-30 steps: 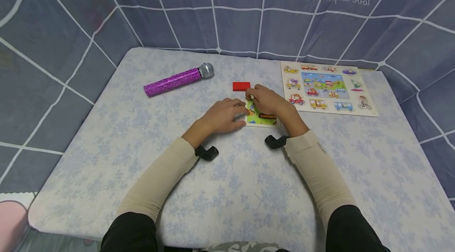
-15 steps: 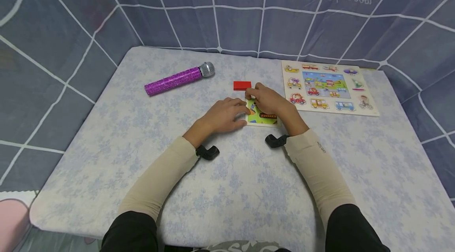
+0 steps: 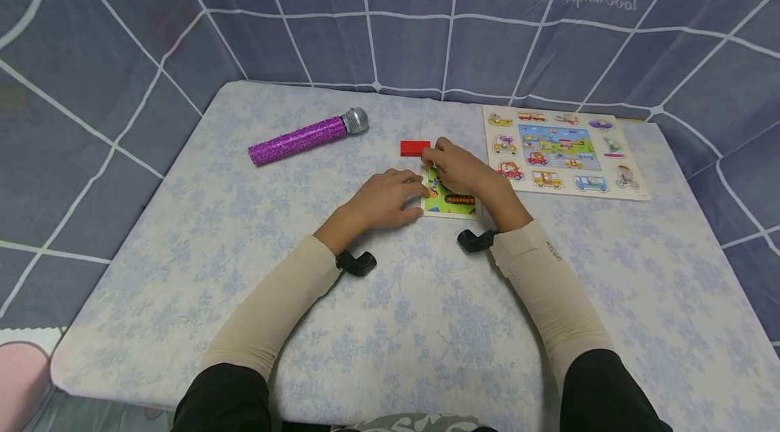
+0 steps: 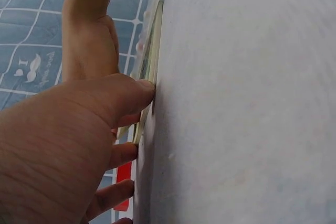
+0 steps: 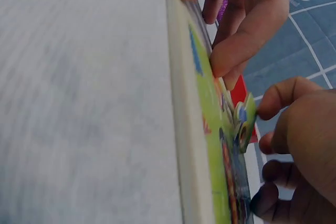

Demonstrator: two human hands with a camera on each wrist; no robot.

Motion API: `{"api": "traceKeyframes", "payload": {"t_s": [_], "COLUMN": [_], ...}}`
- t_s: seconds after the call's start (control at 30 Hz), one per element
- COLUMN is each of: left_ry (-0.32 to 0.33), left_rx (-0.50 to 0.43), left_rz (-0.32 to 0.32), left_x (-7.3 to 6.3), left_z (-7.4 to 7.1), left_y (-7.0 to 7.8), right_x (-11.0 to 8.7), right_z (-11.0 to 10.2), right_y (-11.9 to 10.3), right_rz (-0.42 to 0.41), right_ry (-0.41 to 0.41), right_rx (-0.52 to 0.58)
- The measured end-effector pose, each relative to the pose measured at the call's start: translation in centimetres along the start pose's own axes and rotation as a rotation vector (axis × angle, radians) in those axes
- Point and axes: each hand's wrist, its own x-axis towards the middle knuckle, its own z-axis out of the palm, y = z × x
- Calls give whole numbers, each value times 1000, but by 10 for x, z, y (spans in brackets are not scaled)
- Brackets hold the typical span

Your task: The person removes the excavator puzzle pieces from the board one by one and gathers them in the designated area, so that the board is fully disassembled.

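On the table [image 3: 396, 324], the left hand [image 3: 386, 200] grips a rectangular green puzzle board [image 3: 443, 208] at its nine o'clock edge. The right hand [image 3: 461, 171] touches a small, tilted green piece [image 5: 248, 119] toward eleven o'clock; whether pinched, I cannot tell.

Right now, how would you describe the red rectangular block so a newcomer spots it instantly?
On the pale, blue-patterned tablecloth, look between the purple glittery microphone and the cream picture board. The red rectangular block lies by the right hand, the only plain red thing there.
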Motion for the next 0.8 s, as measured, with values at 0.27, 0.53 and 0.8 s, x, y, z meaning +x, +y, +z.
{"api": "traceKeyframes", "payload": {"t_s": [0.27, 0.53, 0.8], "left_ry": [9, 9, 0], "left_rx": [-13, -8, -7], "left_rz": [-1, -1, -10], "left_x": [-2, -1, 1], "left_z": [-1, 0, 3], "left_y": [0, 0, -2], "right_x": [3, -3, -8], "right_z": [2, 0, -1], "right_y": [1, 5, 7], "right_rz": [-66, -48, -10], "right_ry": [45, 55, -19], "right_rx": [-10, 85, 106]}}
